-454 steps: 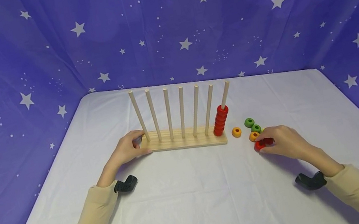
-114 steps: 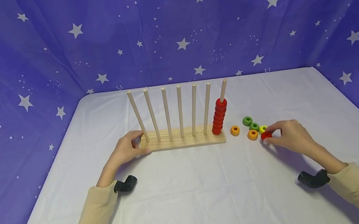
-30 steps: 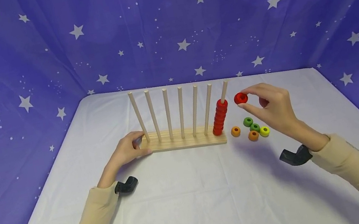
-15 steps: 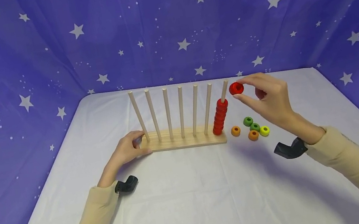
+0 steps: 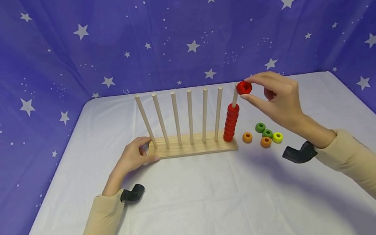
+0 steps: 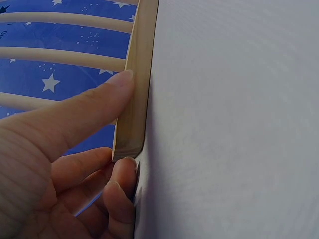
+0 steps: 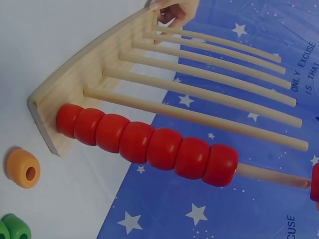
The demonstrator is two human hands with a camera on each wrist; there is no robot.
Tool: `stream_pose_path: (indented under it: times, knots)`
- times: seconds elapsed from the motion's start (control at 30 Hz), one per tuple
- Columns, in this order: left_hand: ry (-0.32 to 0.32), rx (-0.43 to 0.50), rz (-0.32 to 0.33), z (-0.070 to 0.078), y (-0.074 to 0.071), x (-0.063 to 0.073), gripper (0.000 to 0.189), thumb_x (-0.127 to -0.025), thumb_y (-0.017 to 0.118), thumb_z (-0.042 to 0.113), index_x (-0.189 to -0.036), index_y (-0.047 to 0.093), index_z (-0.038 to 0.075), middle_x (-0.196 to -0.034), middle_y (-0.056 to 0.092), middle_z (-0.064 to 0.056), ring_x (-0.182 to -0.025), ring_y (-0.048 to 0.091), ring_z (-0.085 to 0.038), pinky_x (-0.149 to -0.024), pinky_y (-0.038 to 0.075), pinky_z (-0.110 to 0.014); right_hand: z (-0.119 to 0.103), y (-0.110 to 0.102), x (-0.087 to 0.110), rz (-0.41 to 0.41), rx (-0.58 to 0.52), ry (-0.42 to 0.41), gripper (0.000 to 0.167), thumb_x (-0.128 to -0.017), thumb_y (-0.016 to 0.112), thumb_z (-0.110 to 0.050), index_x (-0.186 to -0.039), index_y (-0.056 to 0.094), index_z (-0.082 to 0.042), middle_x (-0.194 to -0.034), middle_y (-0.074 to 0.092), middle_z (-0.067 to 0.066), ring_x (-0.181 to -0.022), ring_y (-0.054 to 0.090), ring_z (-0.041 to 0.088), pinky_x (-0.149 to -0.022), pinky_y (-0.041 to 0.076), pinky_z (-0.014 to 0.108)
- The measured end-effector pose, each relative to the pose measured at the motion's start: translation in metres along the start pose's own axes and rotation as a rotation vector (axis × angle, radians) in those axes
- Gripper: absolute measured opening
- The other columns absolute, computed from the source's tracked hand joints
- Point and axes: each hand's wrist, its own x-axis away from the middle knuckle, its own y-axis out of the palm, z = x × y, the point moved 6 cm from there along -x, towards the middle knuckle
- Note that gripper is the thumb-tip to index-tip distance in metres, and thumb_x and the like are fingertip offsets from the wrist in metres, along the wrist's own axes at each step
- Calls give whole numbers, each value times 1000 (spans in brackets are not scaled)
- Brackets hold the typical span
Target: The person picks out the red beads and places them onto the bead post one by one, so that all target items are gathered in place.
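Observation:
A wooden peg rack (image 5: 193, 148) with a row of upright pegs stands on the table. Its left end is gripped by my left hand (image 5: 131, 157), thumb (image 6: 94, 107) along the front edge and fingers round the end. Several red beads (image 5: 230, 122) are stacked on the rightmost peg (image 7: 269, 175), whose upper part is bare. Between thumb and fingertips my right hand (image 5: 281, 101) pinches one more red bead (image 5: 242, 88), hole showing, right beside that peg's tip. In the right wrist view only a sliver of this bead shows at the right edge.
Right of the rack lie loose beads: two orange, with one orange bead (image 5: 247, 137) nearest the base, two green beads (image 5: 260, 127) and a yellow bead (image 5: 277, 137). A white cloth (image 5: 189, 209) covers the table; a blue starry curtain (image 5: 171, 23) hangs behind.
My right hand has lifted a red bead from the loose group and carried it up and left to the peg's tip. The red stack is taller than at first. My left hand stays put.

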Motion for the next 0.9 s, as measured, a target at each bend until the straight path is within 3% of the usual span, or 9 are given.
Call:
stream_pose_path:
  times: [0.43,0.9]
  knots:
    - [0,-7,-2,0,1,-1,70,-73,80,20,-131,49,-5,-123,55,-21,-64,47,-10,-57,40,-22,0,5,-4,13,-2,4,32,-67,82,-3,-97,72,-1,-87,68,16,-55,28,5,-54,22,13]
    - [-3,-10,-11,0,1,-1,71,-73,80,19,-132,49,-4,-126,54,-21,-65,49,-12,-57,42,-22,6,12,-6,-37,4,22,32,-72,78,-2,-102,70,0,-92,67,17,-56,31,5,-53,26,13]
